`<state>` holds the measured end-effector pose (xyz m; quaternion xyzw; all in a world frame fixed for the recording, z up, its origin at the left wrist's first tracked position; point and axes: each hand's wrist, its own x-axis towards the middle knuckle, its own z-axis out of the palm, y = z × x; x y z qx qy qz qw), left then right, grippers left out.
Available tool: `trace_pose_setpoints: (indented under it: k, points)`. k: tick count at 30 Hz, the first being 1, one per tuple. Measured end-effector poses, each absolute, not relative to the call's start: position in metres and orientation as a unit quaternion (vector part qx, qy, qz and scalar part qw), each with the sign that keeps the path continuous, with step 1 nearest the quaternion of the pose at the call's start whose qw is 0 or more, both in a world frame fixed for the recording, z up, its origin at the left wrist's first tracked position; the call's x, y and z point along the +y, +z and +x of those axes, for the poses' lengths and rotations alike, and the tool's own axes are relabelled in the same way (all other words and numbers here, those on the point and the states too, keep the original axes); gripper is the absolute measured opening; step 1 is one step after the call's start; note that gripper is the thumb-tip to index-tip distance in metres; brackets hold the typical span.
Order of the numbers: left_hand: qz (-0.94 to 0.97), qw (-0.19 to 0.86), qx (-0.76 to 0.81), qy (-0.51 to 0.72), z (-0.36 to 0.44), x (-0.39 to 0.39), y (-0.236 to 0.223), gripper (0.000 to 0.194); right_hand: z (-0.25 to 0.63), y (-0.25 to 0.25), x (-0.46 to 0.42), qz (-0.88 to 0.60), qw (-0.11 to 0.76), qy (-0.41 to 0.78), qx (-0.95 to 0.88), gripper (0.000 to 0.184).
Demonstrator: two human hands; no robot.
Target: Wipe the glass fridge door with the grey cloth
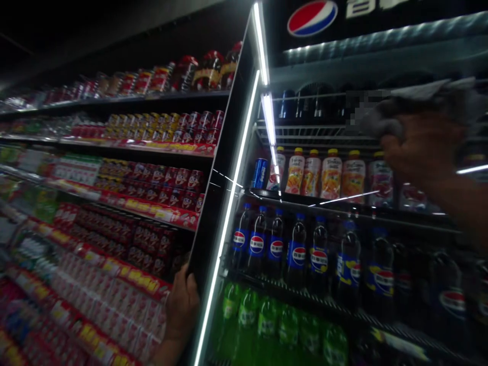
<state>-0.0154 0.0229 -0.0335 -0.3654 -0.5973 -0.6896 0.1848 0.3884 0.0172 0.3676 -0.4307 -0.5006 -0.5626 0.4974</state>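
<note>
several juice bottles stand below the right hand's cloth.

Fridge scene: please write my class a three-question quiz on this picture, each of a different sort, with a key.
1. What does the right hand hold?
2. True or false: the juice bottles stand on a higher shelf than the cola bottles.
3. The lower bottles, beneath the cola, are mainly: a) orange; b) green; c) red.

Key: 1. A greyish cloth. 2. True. 3. b.
</note>
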Motion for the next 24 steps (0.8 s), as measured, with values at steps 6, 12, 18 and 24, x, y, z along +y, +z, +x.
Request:
trace_pose_setpoints:
  k: [6,12,18,24]
  points:
    - [-0.367,0.321,-0.556,-0.673,-0.017,0.029,-0.035,0.062,0.314,0.368,0.009,-0.376,0.492,-0.525,-0.585,0.039]
    - [-0.365,0.387,-0.555,-0.639,-0.016,0.03,-0.036,0.052,0.253,0.34,0.007,-0.283,0.465,-0.53,-0.651,0.034]
    - [-0.358,0.373,-0.555,-0.652,-0.015,0.029,-0.034,0.057,0.212,0.286,0.011,-0.174,0.414,-0.521,-0.726,0.035]
    - [-0.371,0.292,-0.571,-0.672,-0.016,0.029,-0.036,0.06,0.195,0.221,0.016,-0.061,0.356,-0.508,-0.782,0.03]
